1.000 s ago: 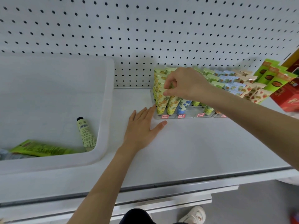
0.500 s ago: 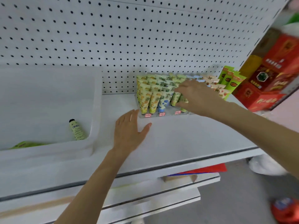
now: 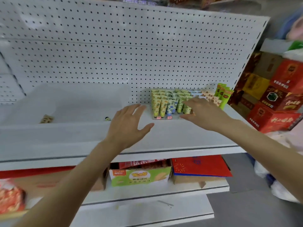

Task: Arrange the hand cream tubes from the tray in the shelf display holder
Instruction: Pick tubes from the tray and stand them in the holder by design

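The clear display holder (image 3: 164,118) stands on the white shelf (image 3: 172,136) against the pegboard, filled with several upright hand cream tubes (image 3: 164,105) in green, yellow and blue prints. My right hand (image 3: 203,113) hovers with spread fingers at the holder's front right and holds nothing. My left hand (image 3: 129,123) is lifted, fingers straight, left of the holder, empty. The white tray (image 3: 65,128) sits at the left; the black cap of a tube (image 3: 107,119) and another tube's end (image 3: 46,119) show over its rim.
Taller green tubes (image 3: 223,95) and pale patterned tubes (image 3: 211,97) stand right of the holder. Red cartons (image 3: 278,102) are stacked at the far right. Below, a lower shelf holds a green snack box (image 3: 139,176) and red card packs (image 3: 200,166).
The view has pulled back and up, showing the lower shelves. My right hand has come off the tubes toward the holder's front right. My left hand has lifted off the shelf.
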Tool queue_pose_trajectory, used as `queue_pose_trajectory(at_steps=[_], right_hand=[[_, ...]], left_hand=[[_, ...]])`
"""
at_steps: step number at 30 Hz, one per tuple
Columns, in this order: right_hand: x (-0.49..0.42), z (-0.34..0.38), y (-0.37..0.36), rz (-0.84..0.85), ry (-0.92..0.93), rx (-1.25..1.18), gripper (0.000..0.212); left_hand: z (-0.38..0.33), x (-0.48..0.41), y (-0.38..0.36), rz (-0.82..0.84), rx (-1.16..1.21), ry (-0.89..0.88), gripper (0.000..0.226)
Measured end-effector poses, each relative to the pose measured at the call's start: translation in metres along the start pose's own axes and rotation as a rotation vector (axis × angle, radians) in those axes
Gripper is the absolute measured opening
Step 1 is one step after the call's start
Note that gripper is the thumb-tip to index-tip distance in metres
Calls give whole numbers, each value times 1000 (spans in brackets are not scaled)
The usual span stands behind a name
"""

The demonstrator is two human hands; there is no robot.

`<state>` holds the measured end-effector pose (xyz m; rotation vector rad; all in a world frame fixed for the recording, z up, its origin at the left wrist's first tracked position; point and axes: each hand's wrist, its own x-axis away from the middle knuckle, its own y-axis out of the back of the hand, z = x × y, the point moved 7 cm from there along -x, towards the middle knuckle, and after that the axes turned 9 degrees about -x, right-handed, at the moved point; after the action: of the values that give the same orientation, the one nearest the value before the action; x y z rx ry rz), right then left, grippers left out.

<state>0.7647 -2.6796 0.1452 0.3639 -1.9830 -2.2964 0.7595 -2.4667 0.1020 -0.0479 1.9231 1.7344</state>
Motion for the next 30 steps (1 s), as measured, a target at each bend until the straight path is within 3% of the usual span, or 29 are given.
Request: queue_pose_trajectory(at_steps=[7, 13, 19, 24, 27, 30], right_hand=[[-32, 85, -13, 18, 58, -85, 59], [-116, 175, -50, 34, 96, -207, 58], [-217, 273, -130, 196, 63, -418, 55], [-268, 340, -199, 394, 34, -599, 50], [-284, 372, -235, 531, 46, -646, 50], [-296, 397, -264, 649, 50, -688, 56]], left_hand=[[106, 26, 38, -23, -59, 133, 83], [237, 29, 31, 12, -72, 221, 77], [390, 39, 6, 133, -67, 321, 80], [458, 45, -23, 201, 165, 417, 75], [474, 46, -41, 205, 422, 511, 66], [476, 49, -54, 218, 703, 603, 71]])
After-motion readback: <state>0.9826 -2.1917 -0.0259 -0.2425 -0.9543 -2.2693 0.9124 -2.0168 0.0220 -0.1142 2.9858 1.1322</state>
